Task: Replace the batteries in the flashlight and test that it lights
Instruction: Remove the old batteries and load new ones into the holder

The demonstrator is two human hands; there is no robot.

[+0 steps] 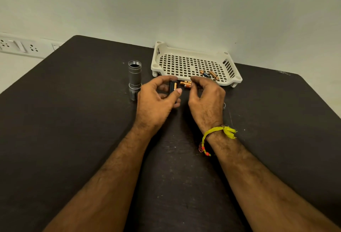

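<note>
Two hands meet over the dark table. The left hand pinches one black battery holder between thumb and fingers. The right hand pinches one orange battery at its fingertips, just right of the holder. One grey flashlight stands on end to the left, its top open. One white basket sits at the far side, with two more batteries inside.
</note>
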